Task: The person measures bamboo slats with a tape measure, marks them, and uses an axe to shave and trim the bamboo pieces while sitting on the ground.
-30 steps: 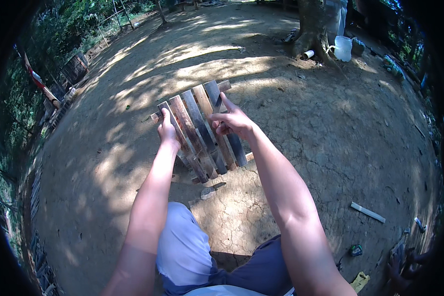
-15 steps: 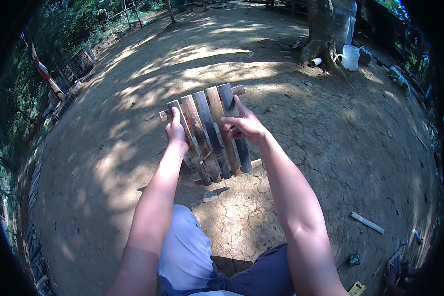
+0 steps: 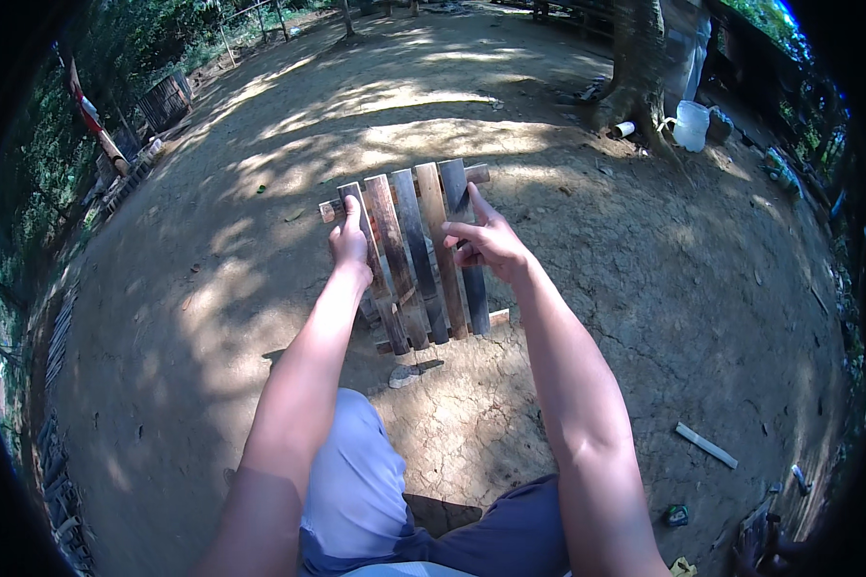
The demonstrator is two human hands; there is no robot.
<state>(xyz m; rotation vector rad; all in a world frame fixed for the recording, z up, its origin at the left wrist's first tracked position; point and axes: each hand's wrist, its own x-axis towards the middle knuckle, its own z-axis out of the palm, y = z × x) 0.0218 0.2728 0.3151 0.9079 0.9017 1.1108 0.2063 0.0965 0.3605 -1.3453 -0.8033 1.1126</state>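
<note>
A small slatted wooden panel (image 3: 409, 264) is tilted in front of me, above the ground. Its several narrow slats, brown and blackish, run across wooden crossbars that stick out at the sides. My left hand (image 3: 349, 240) is closed round the upper left edge, thumb lying along the outermost slat. At the right side, my right hand (image 3: 491, 240) is against the dark slat, two digits stretched apart, one pointing up and one leftward over the slats. Its other fingers are partly curled, and I see nothing gripped in them.
A pale stone (image 3: 404, 376) lies below the panel on cracked dirt ground (image 3: 212, 404). To the right are a flat pale strip (image 3: 707, 445) and a small dark green object (image 3: 676, 515). Farther off stand a tree trunk (image 3: 639, 67) and a translucent plastic jug (image 3: 690, 126).
The panel and both hands sit slightly farther right in view, and the panel's lower end appears slightly higher. The surroundings have shifted a little as my head moved. Both hands keep nearly the same pose.
</note>
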